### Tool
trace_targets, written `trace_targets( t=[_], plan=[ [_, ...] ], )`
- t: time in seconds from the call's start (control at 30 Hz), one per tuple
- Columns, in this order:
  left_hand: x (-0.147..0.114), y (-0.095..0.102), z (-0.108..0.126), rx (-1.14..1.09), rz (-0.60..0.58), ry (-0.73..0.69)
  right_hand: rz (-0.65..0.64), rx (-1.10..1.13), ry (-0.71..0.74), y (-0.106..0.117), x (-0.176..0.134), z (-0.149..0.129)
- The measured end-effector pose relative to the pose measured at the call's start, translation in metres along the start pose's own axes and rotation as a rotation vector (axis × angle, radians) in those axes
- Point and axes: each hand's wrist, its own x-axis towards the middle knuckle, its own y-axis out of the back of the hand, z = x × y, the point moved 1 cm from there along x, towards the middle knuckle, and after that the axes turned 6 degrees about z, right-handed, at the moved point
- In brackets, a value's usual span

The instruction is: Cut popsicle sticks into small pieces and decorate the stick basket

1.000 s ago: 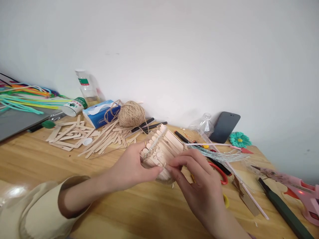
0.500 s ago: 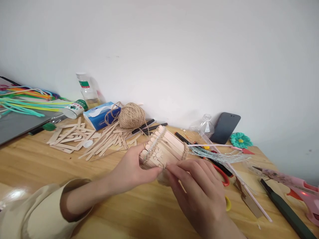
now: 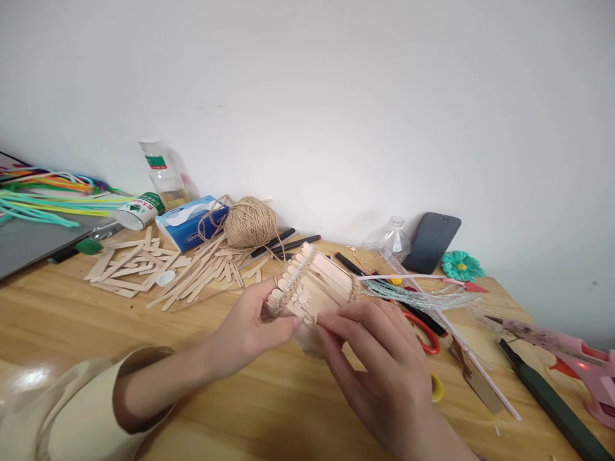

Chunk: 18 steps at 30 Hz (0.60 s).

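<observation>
My left hand is wrapped round the scalloped end of a small holder made of craft sticks, tilted on its side above the table. Twine and a glittery band circle that end, and more twine rings the other. On its side sits a pale wooden flower. My right hand pinches with thumb and forefinger a small pale piece against the holder just below the flower. The fingertips partly cover this piece, so I cannot make out its exact kind.
Loose craft sticks, a twine ball and a tissue pack lie behind my left hand. To the right are silvery pipe cleaners, red-handled scissors, a pink glue gun, a dark green tool and a leaning phone.
My left thumb has drawn back slightly from the small piece near my right fingertips. The holder stays in my left hand, and the view has shifted a little.
</observation>
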Motion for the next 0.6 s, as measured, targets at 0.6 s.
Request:
trace_targets(
  t=[0.6],
  plan=[
    [-0.0014, -0.0068, -0.0010, 0.130, 0.221, 0.087, -0.031, 0.060, -0.097, -0.0006, 0.0029, -0.0026]
  ],
)
